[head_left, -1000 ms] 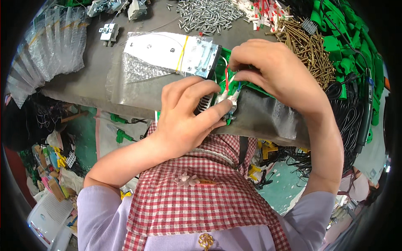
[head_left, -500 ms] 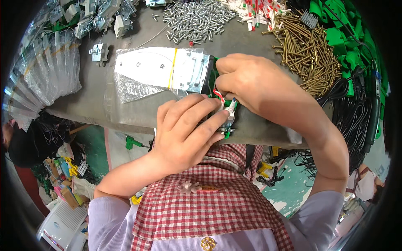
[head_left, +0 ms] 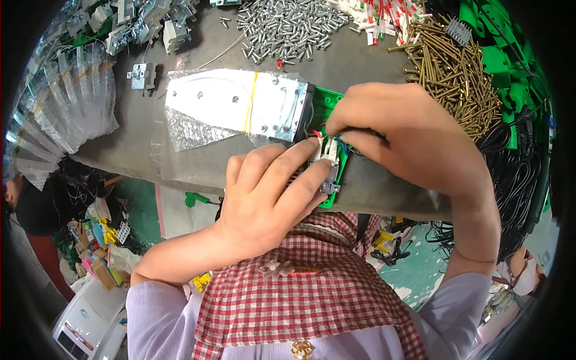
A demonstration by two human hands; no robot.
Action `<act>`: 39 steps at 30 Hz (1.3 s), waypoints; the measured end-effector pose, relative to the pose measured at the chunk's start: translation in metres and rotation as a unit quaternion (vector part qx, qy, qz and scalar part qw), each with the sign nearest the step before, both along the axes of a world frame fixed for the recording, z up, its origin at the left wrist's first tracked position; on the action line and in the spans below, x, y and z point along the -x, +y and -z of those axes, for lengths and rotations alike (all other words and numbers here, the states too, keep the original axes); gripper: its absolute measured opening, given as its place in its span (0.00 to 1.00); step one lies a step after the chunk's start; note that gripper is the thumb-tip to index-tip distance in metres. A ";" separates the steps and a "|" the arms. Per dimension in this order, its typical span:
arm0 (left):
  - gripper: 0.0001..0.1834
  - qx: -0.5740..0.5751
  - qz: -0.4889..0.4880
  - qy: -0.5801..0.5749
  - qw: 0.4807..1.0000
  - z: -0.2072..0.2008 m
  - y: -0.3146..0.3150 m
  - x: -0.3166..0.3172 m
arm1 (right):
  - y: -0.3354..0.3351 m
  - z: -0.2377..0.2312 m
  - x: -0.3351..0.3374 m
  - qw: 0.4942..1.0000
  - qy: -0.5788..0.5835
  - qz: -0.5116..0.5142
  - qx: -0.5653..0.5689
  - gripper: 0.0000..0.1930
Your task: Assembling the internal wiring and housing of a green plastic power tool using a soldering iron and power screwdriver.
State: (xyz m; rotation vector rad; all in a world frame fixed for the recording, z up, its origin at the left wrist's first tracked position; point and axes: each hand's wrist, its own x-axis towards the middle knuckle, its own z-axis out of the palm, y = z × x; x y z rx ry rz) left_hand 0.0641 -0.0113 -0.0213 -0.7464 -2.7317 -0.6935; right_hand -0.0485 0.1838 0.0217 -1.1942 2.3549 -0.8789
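left hand (head_left: 273,192) clamps the green plastic part with its small white block (head_left: 329,165) at the grey table's (head_left: 384,186) near edge, right hand (head_left: 408,135) pinching the thin coloured wires (head_left: 324,133), best kept steady and seated gently.

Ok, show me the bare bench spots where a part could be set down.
Bare grey bench lies between the silver screw pile, brass screws and right hand; another patch lies near the metal brackets. Elsewhere, parts and stacked clear bags crowd it.
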 end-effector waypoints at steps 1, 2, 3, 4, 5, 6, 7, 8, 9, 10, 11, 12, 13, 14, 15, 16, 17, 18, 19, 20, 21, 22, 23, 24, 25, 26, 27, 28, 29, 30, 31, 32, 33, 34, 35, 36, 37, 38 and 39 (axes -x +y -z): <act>0.26 0.001 0.000 -0.002 1.000 0.004 -0.002 -0.001 | 0.000 -0.001 0.000 1.000 0.011 0.002 -0.017 0.06; 0.25 -0.019 0.001 0.023 1.000 0.010 -0.004 -0.003 | -0.001 0.001 -0.003 1.000 0.009 0.001 -0.016 0.06; 0.25 -0.042 0.003 0.049 0.998 0.014 -0.005 -0.003 | -0.002 0.004 -0.007 1.000 0.013 0.012 -0.007 0.05; 0.25 -0.041 0.003 0.048 0.998 0.013 -0.006 -0.002 | -0.003 0.006 -0.010 1.000 0.017 0.024 0.001 0.05; 0.25 -0.042 0.010 0.050 0.998 0.012 -0.006 0.000 | -0.003 0.008 -0.011 1.000 0.016 0.024 0.001 0.05; 0.25 -0.041 0.015 0.051 0.998 0.010 -0.006 0.001 | -0.003 0.009 -0.013 0.999 0.015 0.041 0.001 0.05; 0.25 -0.040 0.014 0.050 0.998 0.008 -0.006 0.003 | -0.004 0.011 -0.013 0.998 0.015 0.059 0.000 0.06; 0.25 -0.035 0.021 0.051 0.998 0.006 -0.006 0.005 | -0.003 0.014 -0.014 0.998 0.015 0.058 0.001 0.06; 0.25 -0.030 0.030 0.053 0.998 0.005 -0.005 0.006 | -0.002 0.018 -0.015 0.997 -0.004 0.069 0.027 0.07; 0.25 -0.030 0.031 0.053 0.998 0.004 -0.005 0.007 | -0.001 0.021 -0.016 0.995 -0.022 0.081 0.052 0.08; 0.25 -0.023 0.036 0.057 0.997 0.004 -0.004 0.008 | -0.001 0.022 -0.017 0.995 -0.021 0.082 0.053 0.08; 0.25 -0.016 0.041 0.062 0.997 0.004 -0.004 0.009 | -0.001 0.023 -0.020 0.993 -0.032 0.096 0.058 0.09; 0.25 -0.016 0.043 0.063 0.997 0.004 -0.004 0.009 | -0.001 0.024 -0.022 0.991 -0.042 0.110 0.062 0.09; 0.24 -0.018 0.046 0.064 0.997 0.004 -0.003 0.009 | 0.000 0.025 -0.023 0.991 -0.040 0.112 0.063 0.09; 0.24 -0.020 0.048 0.067 0.996 0.004 -0.003 0.009 | 0.000 0.025 -0.023 0.990 -0.052 0.110 0.071 0.10; 0.24 -0.020 0.049 0.068 0.996 0.003 -0.002 0.009 | 0.001 0.026 -0.022 0.989 -0.063 0.109 0.078 0.10; 0.24 -0.011 0.045 0.065 0.997 0.002 -0.001 0.009 | 0.001 0.027 -0.023 0.989 -0.061 0.111 0.079 0.10; 0.23 -0.003 0.040 0.061 0.997 0.002 -0.001 0.008 | 0.001 0.028 -0.023 0.990 -0.055 0.110 0.076 0.10; 0.23 -0.002 0.040 0.063 0.997 0.002 0.001 0.007 | 0.001 0.028 -0.023 0.990 -0.049 0.109 0.072 0.10; 0.23 -0.008 0.030 0.055 0.998 0.004 0.002 0.006 | 0.001 0.027 -0.024 0.990 -0.047 0.109 0.073 0.10; 0.23 -0.014 0.018 0.047 0.999 0.005 0.004 0.006 | 0.001 0.026 -0.024 0.991 -0.046 0.108 0.057 0.10; 0.23 -0.013 0.018 0.049 0.999 0.006 0.005 0.005 | 0.000 0.025 -0.024 0.992 -0.044 0.107 0.042 0.10; 0.23 -0.026 0.001 0.032 0.999 0.006 0.006 0.004 | 0.001 0.024 -0.024 0.993 -0.042 0.106 0.042 0.10; 0.23 -0.039 -0.015 0.016 0.999 0.007 0.008 0.004 | 0.002 0.023 -0.025 0.993 -0.050 0.100 0.047 0.11; 0.23 -0.039 -0.015 0.017 0.999 0.006 0.008 0.004 | 0.003 0.022 -0.026 0.992 -0.058 0.094 0.052 0.12; 0.24 -0.021 -0.012 0.022 0.999 0.004 0.007 0.005 | 0.004 0.021 -0.026 0.993 -0.057 0.094 0.053 0.12; 0.24 -0.003 -0.010 0.026 1.000 0.003 0.007 0.005 | 0.005 0.020 -0.027 0.992 -0.055 0.098 0.060 0.14; 0.24 -0.003 -0.010 0.026 1.000 0.001 0.007 0.006 | 0.006 0.019 -0.027 0.991 -0.053 0.103 0.068 0.15; 0.25 0.018 -0.002 0.030 0.999 -0.001 0.007 0.007 | 0.007 0.018 -0.027 0.991 -0.052 0.102 0.068 0.15; 0.26 0.041 0.005 0.034 0.999 -0.003 0.007 0.008 | 0.007 0.017 -0.025 0.987 -0.082 0.112 0.080 0.16; 0.26 0.041 0.003 0.034 0.999 -0.006 0.006 0.008 | 0.008 0.016 -0.023 0.982 -0.112 0.120 0.093 0.16; 0.27 0.070 0.011 0.028 0.997 -0.009 0.006 0.008 | 0.009 0.017 -0.023 0.982 -0.111 0.118 0.093 0.16; 0.29 0.097 0.020 0.022 0.995 -0.011 0.006 0.009 | 0.012 0.017 -0.022 0.974 -0.154 0.126 0.111 0.15; 0.29 0.097 0.018 0.022 0.995 -0.013 0.006 0.009 | 0.014 0.018 -0.022 0.963 -0.196 0.133 0.128 0.14; 0.30 0.108 0.025 0.015 0.994 -0.014 0.005 0.009 | 0.015 0.018 -0.021 0.964 -0.196 0.130 0.128 0.14; 0.31 0.118 0.033 0.009 0.992 -0.016 0.005 0.010 | 0.016 0.018 -0.020 0.970 -0.173 0.104 0.133 0.14; 0.31 0.119 0.031 0.010 0.992 -0.019 0.005 0.010 | 0.017 0.018 -0.020 0.976 -0.150 0.077 0.138 0.14; 0.32 0.105 0.037 -0.014 0.994 -0.022 0.006 0.011 | 0.019 0.023 -0.019 0.976 -0.149 0.075 0.139 0.14; 0.32 0.091 0.043 -0.039 0.994 -0.023 0.005 0.011 | 0.020 0.031 -0.019 0.983 -0.089 0.070 0.142 0.13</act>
